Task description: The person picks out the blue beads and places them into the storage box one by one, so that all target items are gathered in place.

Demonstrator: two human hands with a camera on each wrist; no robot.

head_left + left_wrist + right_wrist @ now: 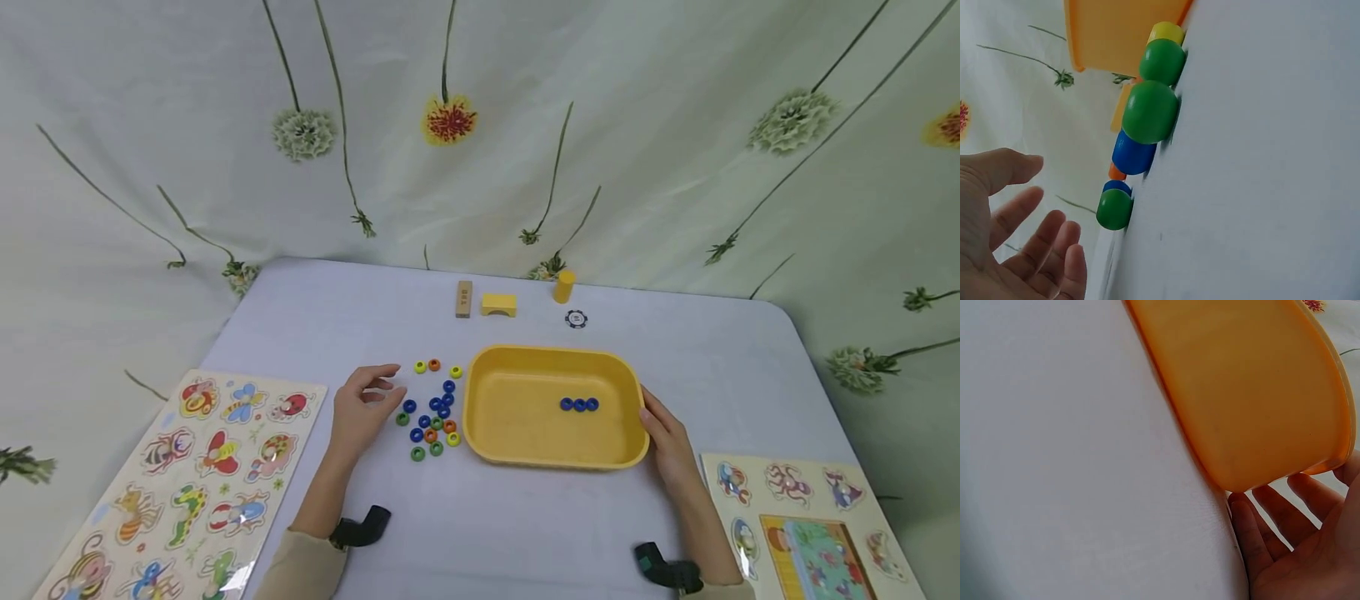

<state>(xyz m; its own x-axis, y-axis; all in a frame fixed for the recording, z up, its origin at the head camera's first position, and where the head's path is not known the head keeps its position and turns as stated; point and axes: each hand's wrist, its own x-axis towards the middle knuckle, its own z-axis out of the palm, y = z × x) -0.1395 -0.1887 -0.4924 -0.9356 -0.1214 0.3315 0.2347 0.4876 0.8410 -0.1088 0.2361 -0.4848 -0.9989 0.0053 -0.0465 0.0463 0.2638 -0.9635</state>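
Note:
My left hand [363, 408] hovers just left of a loose group of beads, thumb and fingers apart with nothing between them. Closest to it are a blue bead [409, 406] and a green bead [402, 419]. In the left wrist view, a large green bead [1150, 112] stands among others beyond the fingertips. My right hand [670, 437] holds the right end of a yellow tray [517, 417], thumb at the rim and fingertips against the outer wall [1254, 425]. Inside the tray, three blue beads [580, 405] lie in a row.
Behind the tray stand a wooden block [464, 299], a yellow arch block [498, 305] and a yellow cylinder [565, 287], with a black-and-white chip [577, 319]. An insect picture board [243, 450] lies left; a sea-animal board [757, 500] lies right.

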